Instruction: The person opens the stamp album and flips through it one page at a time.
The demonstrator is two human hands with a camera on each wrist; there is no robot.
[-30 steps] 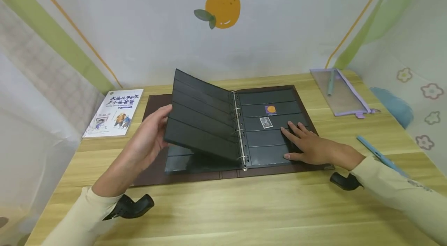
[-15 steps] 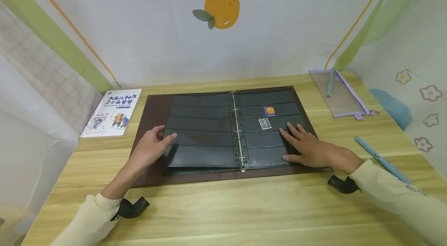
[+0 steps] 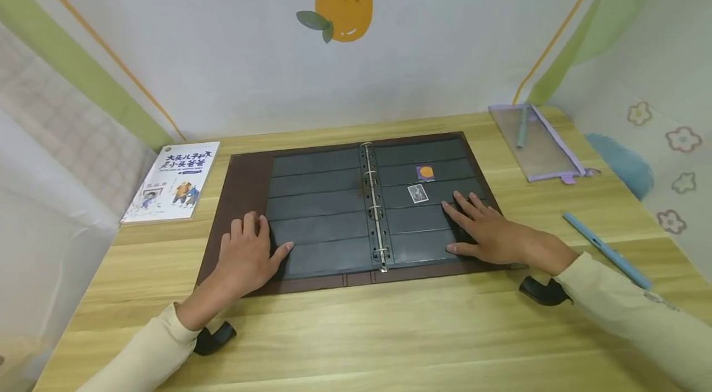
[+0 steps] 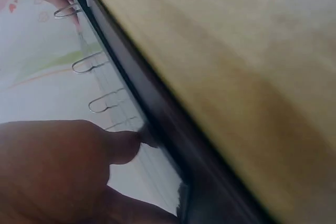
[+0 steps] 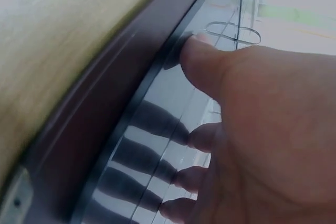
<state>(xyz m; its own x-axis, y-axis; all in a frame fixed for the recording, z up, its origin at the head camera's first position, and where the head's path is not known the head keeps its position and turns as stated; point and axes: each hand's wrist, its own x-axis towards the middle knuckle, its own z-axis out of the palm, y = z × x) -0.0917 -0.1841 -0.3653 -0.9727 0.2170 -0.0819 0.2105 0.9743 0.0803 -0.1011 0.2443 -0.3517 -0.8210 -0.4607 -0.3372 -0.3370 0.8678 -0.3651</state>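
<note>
A brown ring binder [image 3: 245, 185] lies spread on the table, its black pocket pages flat on both sides of the metal rings [image 3: 376, 213]. My left hand [image 3: 245, 256] rests at the outer edge of the left page [image 3: 319, 228], thumb on the page and fingers beside it on the cover. On the right page [image 3: 419, 247] my right hand [image 3: 492, 234] lies with fingers spread. Up and left of those fingers sit a purple stamp with an orange disc [image 3: 425, 173] and a grey-and-white stamp [image 3: 418, 194]. In the right wrist view the thumb [image 5: 202, 59] touches the page.
A white booklet [image 3: 172, 182] lies left of the binder on the wooden table [image 3: 356, 336]. Toward the back right is a mesh zip pouch [image 3: 542, 148] with a pen inside. A blue pen [image 3: 606, 250] lies near my right forearm.
The raised page has come down flat on the left side, lowered by my left hand. That hand has let go of its edge and now rests there. My right hand has stayed put.
</note>
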